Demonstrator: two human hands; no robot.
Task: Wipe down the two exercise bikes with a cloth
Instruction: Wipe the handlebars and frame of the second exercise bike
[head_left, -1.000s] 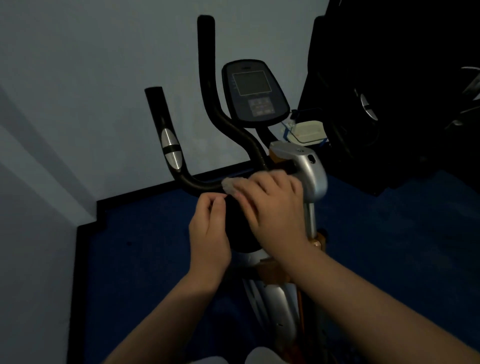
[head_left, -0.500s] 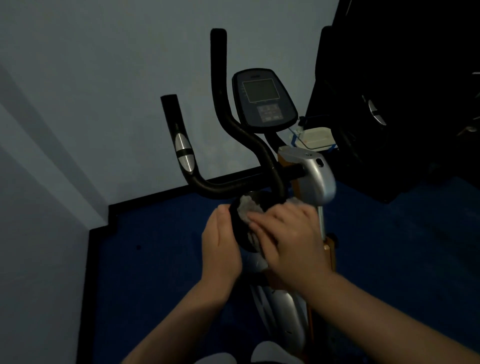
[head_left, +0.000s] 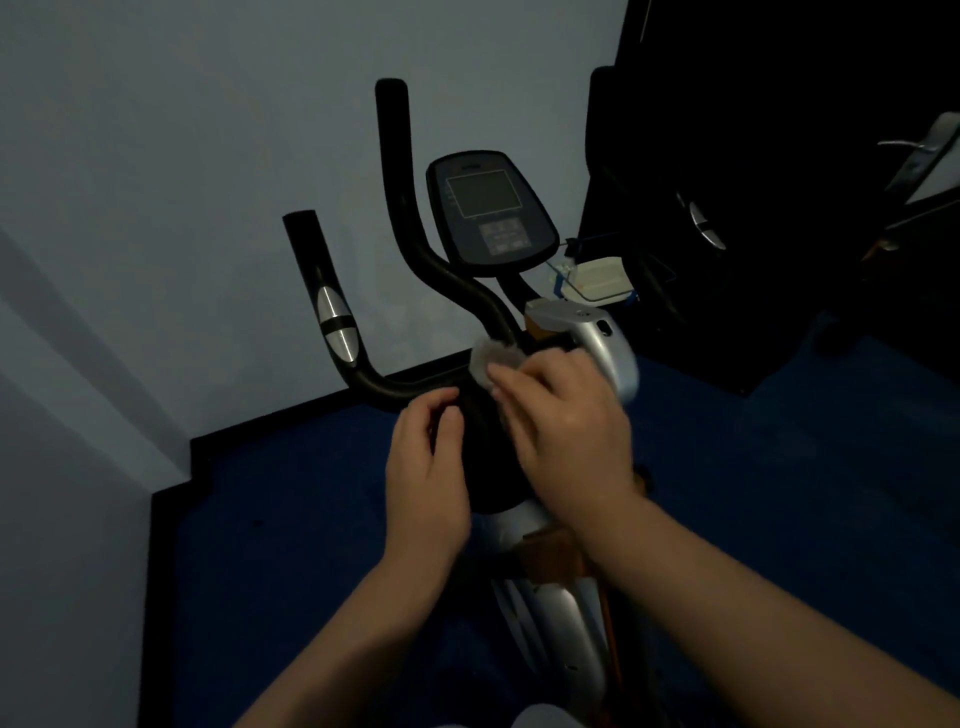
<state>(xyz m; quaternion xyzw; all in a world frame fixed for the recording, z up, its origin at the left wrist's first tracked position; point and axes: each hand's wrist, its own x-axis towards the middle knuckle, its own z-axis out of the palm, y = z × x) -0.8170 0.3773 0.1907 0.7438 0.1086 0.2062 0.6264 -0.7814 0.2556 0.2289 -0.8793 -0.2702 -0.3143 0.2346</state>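
The near exercise bike has black handlebars (head_left: 400, 387), a dark console (head_left: 488, 208) and a silver post head (head_left: 597, 332). My right hand (head_left: 566, 421) holds a pale grey cloth (head_left: 493, 361) against the spot where the handlebars meet the post; the cloth sticks out past my fingertips. My left hand (head_left: 426, 467) grips the left edge of a round black housing (head_left: 483, 441) just under the handlebars, fingers curled on it. A second bike (head_left: 701, 223) stands in deep shadow at the right, with only a silver grip patch plain to see.
A grey wall with a black skirting (head_left: 270, 421) runs behind the bike, above blue carpet (head_left: 779, 493). A small clear box with a pale block (head_left: 597, 278) sits behind the console. A door handle (head_left: 904, 145) shows at the far right.
My right hand has carried the cloth up from the black housing to the handlebar junction. My left hand stays on the housing's left edge.
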